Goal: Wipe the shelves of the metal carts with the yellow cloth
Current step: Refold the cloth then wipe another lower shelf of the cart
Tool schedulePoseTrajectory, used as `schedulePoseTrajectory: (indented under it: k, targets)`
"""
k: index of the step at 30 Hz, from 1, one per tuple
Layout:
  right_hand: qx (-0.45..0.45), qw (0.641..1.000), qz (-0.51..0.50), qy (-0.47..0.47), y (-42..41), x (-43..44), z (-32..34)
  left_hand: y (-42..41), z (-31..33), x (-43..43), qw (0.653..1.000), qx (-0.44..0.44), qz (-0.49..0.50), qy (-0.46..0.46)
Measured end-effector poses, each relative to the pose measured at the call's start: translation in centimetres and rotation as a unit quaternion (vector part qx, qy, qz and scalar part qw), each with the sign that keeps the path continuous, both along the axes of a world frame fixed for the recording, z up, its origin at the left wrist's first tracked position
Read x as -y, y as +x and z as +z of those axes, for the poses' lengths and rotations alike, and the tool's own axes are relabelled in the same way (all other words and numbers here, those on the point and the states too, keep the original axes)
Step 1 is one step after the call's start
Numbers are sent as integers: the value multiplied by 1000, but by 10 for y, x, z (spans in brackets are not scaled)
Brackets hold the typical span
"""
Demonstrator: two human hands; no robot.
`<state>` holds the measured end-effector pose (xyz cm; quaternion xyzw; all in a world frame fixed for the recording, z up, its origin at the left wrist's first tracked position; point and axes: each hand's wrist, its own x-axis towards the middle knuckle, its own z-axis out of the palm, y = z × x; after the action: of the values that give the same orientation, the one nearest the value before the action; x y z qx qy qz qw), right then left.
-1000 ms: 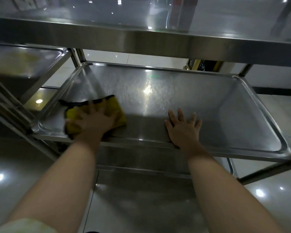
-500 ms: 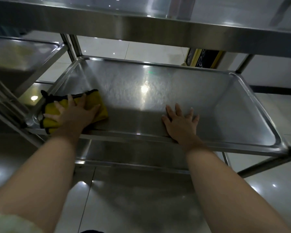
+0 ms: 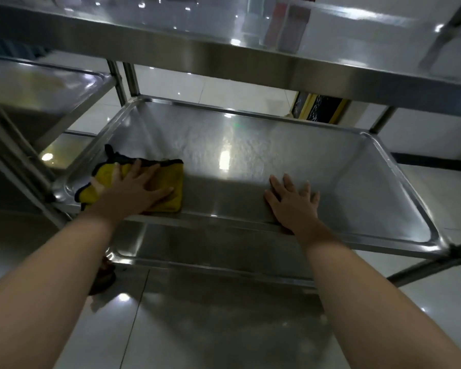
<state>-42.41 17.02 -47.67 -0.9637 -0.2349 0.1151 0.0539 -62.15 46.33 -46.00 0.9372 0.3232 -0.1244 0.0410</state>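
L hand [image 3: 132,191] lies palm-down on the yellow cloth [image 3: 168,194], fingers spread flat and pressing it onto the middle shelf [image 3: 277,155] of the metal cart [image 3: 224,53]; nothing is pinched or wrapped, just a flat press. Cloth is folded, yellow w/ a dark edge trim. It sticks out past the fingertips on the far side, where a dark corner flips up toward the shelf's left wall, and also out to the thumb side. Under the heel of the L hand the cloth sits right at the shelf's near rim, in the near-left corner area of the tray.

R hand [image 3: 293,202] is well apart from the L, also palm-down w/ fingers apart, flat on bare steel. It holds nothing; its wrist crosses the near rim. Btwn the two hands is bare shelf w/ a bright light reflection just beyond them.

Above both hands the cart's top shelf runs across the view. Below the wrists, a lower shelf [image 3: 210,251] shows, and under the forearms a glossy tiled floor [image 3: 197,328]. To the left of the L hand, past the cart's upright posts, a second cart [image 3: 51,83] stands close beside, its shelf at approx. the same level or a bit higher; can't tell if the two carts touch.
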Motion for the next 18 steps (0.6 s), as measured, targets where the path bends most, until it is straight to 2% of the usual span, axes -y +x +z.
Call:
schedulePoseTrajectory:
  k: [2,5,7,9,11,15,18]
  targets:
    - [-12,1000,-23,7,-2,-4,4,2,4,-1,995,54,59,-54]
    - [13,999,-11,43,-16,-40,15,20,-8,17,992,107,59,-33]
    - [49,993,63,84,-27,-95,18,25,-14,18,993,92,67,-16]
    - [12,990,101,98,-38,-152,17,17,-10,12,997,54,60,-5]
    - [-3,992,100,76,-45,-187,9,2,-9,0,997,49,43,-27]
    - [68,989,131,-2,-51,-193,-11,-18,-5,-19,998,27,59,-25]
    - [90,986,137,-19,-50,-195,-16,3,-11,-51,997,56,42,-11]
